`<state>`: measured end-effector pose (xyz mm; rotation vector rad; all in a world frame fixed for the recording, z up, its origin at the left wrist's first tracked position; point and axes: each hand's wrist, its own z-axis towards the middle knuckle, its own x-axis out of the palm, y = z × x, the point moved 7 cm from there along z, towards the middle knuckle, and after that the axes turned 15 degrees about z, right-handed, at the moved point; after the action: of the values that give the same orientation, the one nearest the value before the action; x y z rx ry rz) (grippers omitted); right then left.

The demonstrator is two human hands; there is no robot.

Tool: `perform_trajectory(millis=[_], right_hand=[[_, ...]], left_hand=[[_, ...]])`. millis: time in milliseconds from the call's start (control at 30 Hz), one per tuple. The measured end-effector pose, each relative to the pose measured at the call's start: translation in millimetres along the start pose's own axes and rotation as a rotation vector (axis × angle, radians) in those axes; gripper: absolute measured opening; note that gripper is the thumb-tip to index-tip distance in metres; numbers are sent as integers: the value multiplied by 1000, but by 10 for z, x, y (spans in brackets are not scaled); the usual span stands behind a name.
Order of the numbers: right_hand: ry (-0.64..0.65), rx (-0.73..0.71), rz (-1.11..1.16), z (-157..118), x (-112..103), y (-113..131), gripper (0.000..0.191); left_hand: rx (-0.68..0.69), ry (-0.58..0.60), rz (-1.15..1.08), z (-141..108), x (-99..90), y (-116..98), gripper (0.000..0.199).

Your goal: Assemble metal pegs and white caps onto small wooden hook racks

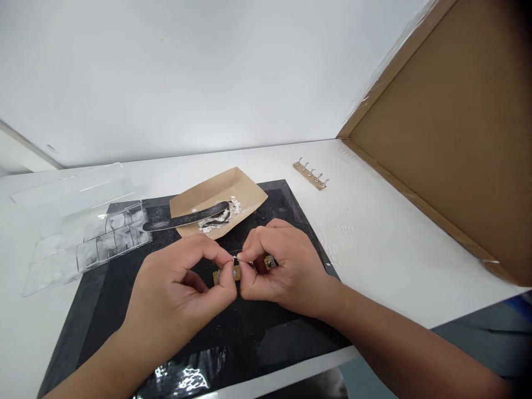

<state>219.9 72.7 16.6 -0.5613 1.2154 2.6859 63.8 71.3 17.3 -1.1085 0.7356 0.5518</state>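
My left hand (183, 291) and my right hand (286, 269) meet over the black mat (266, 332), thumb and forefinger pinched on each. Between their fingertips is a tiny light, metallic-looking piece (235, 259), mostly covered, so its kind is unclear. Just beneath the fingers lies a wooden strip (216, 277) with small metal fittings, partly hidden by both hands. Its right end (270, 262) shows beside my right hand's curled fingers. Behind the hands, a long black nail file (183, 217) rests across a brown paper tray (245, 185) that holds small white flakes and dark scraps.
On the left, a clear plastic compartment box (114, 244) with small bags inside overlaps the mat, lid raised. A second wooden strip (310, 176) with several upright metal pieces lies at the back right. Small clear patches (347, 235) dot the white table. A cardboard panel (449, 138) stands right.
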Motion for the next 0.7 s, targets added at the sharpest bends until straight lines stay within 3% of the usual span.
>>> perform_trajectory(millis=[400,700], right_hand=[[32,-22,-36,1,21,31,15],[35,42,70,12,16,-11,11]], left_hand=[[-61,-7,-46,-1,-3,13,7],[-78,12,-130,21,-10,16,8]])
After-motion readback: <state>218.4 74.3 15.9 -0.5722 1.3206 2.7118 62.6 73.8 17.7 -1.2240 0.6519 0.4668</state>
